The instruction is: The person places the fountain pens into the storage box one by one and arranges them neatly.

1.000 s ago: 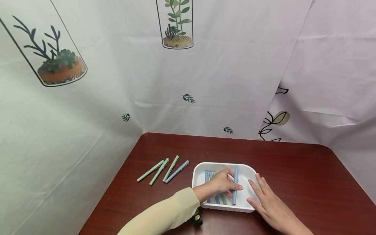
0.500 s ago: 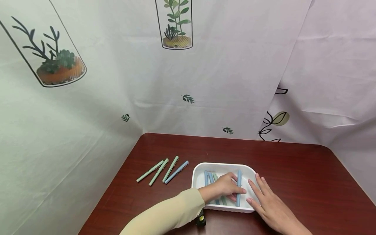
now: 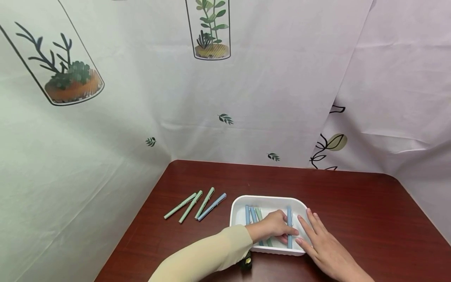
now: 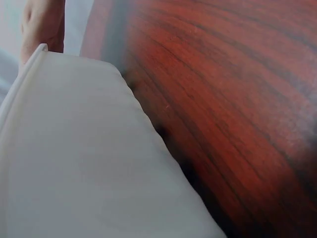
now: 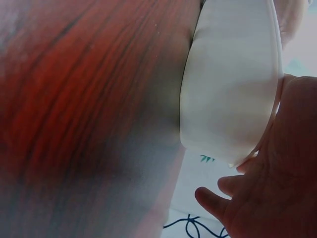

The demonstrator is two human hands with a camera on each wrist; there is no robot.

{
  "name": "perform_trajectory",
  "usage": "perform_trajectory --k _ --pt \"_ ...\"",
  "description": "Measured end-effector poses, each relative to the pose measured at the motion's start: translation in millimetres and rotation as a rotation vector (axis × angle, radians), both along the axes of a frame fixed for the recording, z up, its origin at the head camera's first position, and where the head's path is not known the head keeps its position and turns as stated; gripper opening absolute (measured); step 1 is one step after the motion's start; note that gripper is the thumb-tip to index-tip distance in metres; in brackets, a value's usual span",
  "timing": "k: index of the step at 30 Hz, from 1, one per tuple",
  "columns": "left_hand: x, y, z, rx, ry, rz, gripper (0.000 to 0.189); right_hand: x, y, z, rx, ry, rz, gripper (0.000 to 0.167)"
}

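Inside the white tray [image 3: 243,203], close to its right wall: a blue pen [image 3: 289,219], pinched between the thumb and curled fingers of the left hand [image 3: 273,229]. Moved a little to the right since a second ago, hand and pen together, away from the middle of the tray and nearer the right wall. Pointing straight away from the person, same as before. Hard to tell whether lifted a bit or lying on the tray floor. Left behind on the tray's left side: a few more pens [image 3: 253,215], blue and green, lying side by side, not moved. Just past the right wall, the right hand [image 3: 322,246], flat on the table [image 3: 352,203], fingers straight and a little spread, tips touching the tray's rim, holding nothing. Kept in the same spot the whole second, as if steadying the tray. Out on the table to the left, well apart from the tray: four more pens [image 3: 195,205] in a loose row, three green and one blue, not touched. From the wrist views, only the tray's white outer wall [image 4: 74,163] and the red-brown wood, with open fingers [image 5: 277,188] beside the wall. So, for the work in hand: one blue pen gripped and slid across inside the tray, not yet out of it.
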State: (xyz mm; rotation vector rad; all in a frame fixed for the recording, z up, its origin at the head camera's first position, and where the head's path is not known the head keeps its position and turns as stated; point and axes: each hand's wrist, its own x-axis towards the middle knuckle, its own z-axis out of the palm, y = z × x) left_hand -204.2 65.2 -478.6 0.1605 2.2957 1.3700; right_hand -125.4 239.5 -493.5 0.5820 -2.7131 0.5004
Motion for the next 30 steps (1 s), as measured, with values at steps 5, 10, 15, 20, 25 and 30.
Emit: perform_trajectory --k 5,10,15,20,25,30 --pt "0.1 3.5 1.1 -0.023 0.006 0.006 0.032 0.3 0 -0.1 -0.009 -0.013 0.000 0.062" --pt "-0.6 6.8 1.1 -0.047 0.004 0.008 0.036 0.6 0 -0.1 -0.020 -0.006 0.009 0.062" --pt "-2.2 9.0 0.3 -0.068 -0.010 0.017 0.045 0.6 1 0.0 -0.020 -0.011 0.008 0.062" --pt "-2.7 6.5 -0.3 -0.066 -0.040 0.020 0.048 0.3 0 -0.3 -0.019 -0.037 0.004 0.063" --pt "-2.5 0.4 5.4 -0.110 -0.019 0.006 0.049 -0.2 -1 0.4 -0.014 -0.057 -0.013 0.063" --pt "-1.9 -7.6 18.4 -0.227 0.053 -0.033 0.048 0.1 0 4.0 -0.009 -0.104 -0.023 0.064"
